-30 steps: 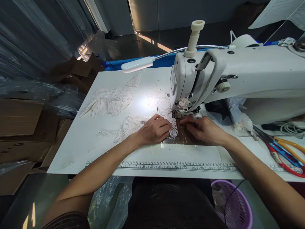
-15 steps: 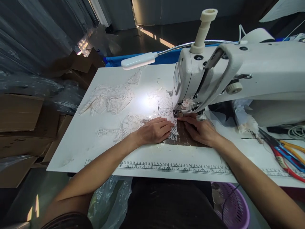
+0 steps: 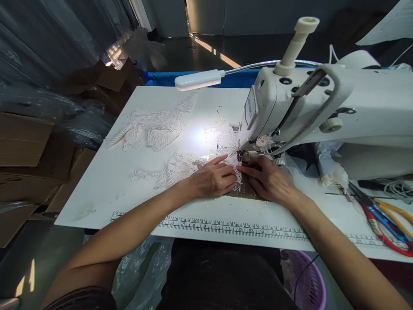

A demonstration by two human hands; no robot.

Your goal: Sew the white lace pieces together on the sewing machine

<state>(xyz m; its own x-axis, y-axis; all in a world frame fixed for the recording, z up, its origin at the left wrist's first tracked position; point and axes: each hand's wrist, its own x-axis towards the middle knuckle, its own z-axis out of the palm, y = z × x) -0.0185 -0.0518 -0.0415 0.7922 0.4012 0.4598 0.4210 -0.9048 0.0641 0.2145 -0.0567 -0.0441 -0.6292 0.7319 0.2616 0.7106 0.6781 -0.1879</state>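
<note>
A white sewing machine (image 3: 322, 107) stands on the white table (image 3: 106, 185). A strip of white lace (image 3: 237, 178) lies on the brown plate under the needle (image 3: 242, 156). My left hand (image 3: 214, 178) lies flat on the lace just left of the needle, fingers stretched out. My right hand (image 3: 269, 178) presses the lace from the right, fingertips almost at the presser foot and close to my left hand. More lace pieces (image 3: 151, 131) lie spread over the left and middle of the table, lit by the gooseneck lamp (image 3: 198, 79).
A printed ruler (image 3: 226, 224) runs along the table's front edge. Scissors with red, blue and yellow handles (image 3: 383, 215) lie at the right. A purple basket (image 3: 306, 284) sits under the table. Cardboard boxes (image 3: 26, 146) and plastic sheeting fill the left.
My hands have drawn closer together at the needle, with the lace fed a little further under it. The view has shifted slightly to the left and down.
</note>
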